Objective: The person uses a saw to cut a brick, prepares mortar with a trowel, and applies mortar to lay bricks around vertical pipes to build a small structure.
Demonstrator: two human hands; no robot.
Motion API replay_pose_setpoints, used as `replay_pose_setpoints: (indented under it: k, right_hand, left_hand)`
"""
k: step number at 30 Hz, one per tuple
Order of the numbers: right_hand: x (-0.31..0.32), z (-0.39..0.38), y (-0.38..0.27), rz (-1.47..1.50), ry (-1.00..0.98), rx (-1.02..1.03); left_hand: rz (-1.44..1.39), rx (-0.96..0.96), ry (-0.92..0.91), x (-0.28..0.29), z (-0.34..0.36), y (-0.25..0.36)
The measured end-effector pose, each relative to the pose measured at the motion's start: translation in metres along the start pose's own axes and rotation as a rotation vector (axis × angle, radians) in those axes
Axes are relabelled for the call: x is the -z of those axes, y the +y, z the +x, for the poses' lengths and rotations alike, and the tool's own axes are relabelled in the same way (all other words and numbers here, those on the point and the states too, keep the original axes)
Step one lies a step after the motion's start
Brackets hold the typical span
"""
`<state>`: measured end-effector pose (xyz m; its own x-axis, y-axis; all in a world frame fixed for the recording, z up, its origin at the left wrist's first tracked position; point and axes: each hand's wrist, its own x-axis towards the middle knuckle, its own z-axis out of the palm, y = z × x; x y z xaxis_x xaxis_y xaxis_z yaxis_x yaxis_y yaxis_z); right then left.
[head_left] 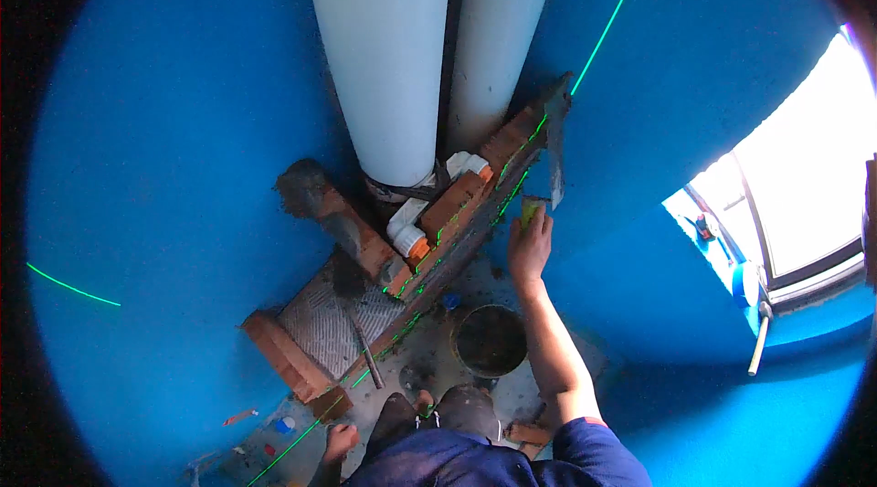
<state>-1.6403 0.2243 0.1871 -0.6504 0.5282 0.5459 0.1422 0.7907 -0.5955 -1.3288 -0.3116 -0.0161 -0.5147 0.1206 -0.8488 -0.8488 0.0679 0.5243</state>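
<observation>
My right hand (530, 245) is closed around the yellow handle of a trowel (555, 163), reaching out to the right end of a low brick wall (457, 208). The trowel's grey blade stands close beside the wall's mortared end. My left hand (341, 439) is curled into a fist low on the left, near my knee, and nothing sticks out of it. Wet grey mortar covers parts of the wall's top and front. Another trowel (367, 354), dark with mortar, leans on a ridged block (315, 318) at the wall's left part.
Two thick white pipes (384, 58) rise behind the wall. White fittings with orange ends (411, 238) pass through the bricks. A round bucket of mortar (491, 341) stands on the floor before me. Green laser lines cross the blue walls. A hammer (760, 341) hangs by the window at right.
</observation>
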Motion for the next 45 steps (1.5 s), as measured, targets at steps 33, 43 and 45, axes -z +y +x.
replay_pose_setpoints:
  k: [33, 43, 45]
  right_hand:
    - [0.005, -0.023, 0.018, -0.004, -0.057, 0.183]
    - [0.066, -0.050, 0.028, -0.008, -0.141, 0.007]
    - [0.070, -0.043, 0.022, 0.048, -0.083, 0.073]
  left_hand:
    - [-0.070, -0.010, -0.024, 0.034, 0.026, -0.037]
    - [-0.019, -0.038, 0.020, 0.019, 0.054, -0.017]
    - [0.044, -0.040, 0.066, 0.015, 0.053, -0.014]
